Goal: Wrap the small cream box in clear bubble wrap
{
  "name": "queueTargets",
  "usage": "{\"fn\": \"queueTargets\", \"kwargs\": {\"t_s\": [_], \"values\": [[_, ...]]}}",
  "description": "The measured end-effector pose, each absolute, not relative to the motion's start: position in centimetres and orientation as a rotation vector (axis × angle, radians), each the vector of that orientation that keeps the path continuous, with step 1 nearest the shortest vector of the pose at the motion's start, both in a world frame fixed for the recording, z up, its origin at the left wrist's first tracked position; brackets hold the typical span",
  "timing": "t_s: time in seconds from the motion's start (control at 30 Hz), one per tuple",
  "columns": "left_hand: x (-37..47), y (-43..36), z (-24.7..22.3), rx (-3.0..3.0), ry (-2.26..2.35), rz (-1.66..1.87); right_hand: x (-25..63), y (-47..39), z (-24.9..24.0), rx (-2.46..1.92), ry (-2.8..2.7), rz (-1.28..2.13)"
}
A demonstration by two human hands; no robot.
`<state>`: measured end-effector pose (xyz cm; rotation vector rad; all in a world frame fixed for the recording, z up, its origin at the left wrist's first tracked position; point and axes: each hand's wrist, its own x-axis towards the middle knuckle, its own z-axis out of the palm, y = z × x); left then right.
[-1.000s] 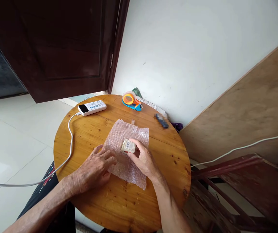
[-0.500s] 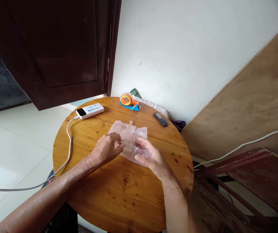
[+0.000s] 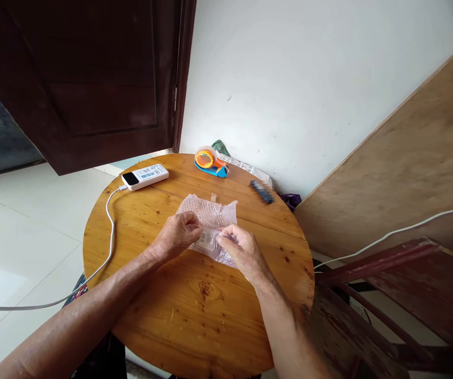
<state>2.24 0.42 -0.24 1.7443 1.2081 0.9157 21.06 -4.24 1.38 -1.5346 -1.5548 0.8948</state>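
A sheet of clear, pinkish bubble wrap (image 3: 214, 211) lies on the round wooden table (image 3: 171, 316). On its near part, between my hands, shows a small flat pale piece (image 3: 206, 241) under clear plastic; I cannot make out what it is. My left hand (image 3: 179, 235) is closed in a pinch at the left side of the wrap. From the right, my right hand (image 3: 242, 250) pinches the wrap with thumb and fingertips. Both hands' grips partly hide the wrap's middle.
Behind the wrap stands an orange and blue tape dispenser (image 3: 210, 162). A white device (image 3: 146, 177) with a cable (image 3: 112, 231) lies at the back left. A dark blurred object (image 3: 262, 191) is at the back right, near the white wall (image 3: 289, 95).
My right hand has closed from spread fingers into a pinch on the bubble wrap and moved slightly left. The left fingers have drawn together, and the wrap's near part has folded up somewhat.
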Motion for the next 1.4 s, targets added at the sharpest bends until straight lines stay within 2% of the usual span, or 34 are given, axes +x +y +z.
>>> {"fn": "queueTargets", "kwargs": {"t_s": [0.5,0.67,0.87,0.97,1.1,1.4], "values": [[1.7,-1.1,-0.5,1.712,1.133,0.884,22.1,-5.4,-1.1,-1.510,-1.431,1.047],[1.6,-1.1,-0.5,1.747,1.130,0.876,22.1,-5.6,-1.5,-1.607,-1.529,0.782],[1.8,-1.3,-0.2,1.751,1.154,0.867,20.6,-7.8,2.6,-1.491,-1.915,0.047],[1.8,-1.3,-0.2,1.787,1.188,0.863,18.9,-8.5,4.4,-1.395,-2.255,-0.176],[1.9,-1.3,-0.1,1.795,1.181,0.879,17.7,-8.2,4.0,-1.386,-2.542,-0.220],[0.4,-1.4,-0.2,1.710,1.237,0.845,18.8,-7.7,4.2,-1.424,-2.593,-0.126]]}}
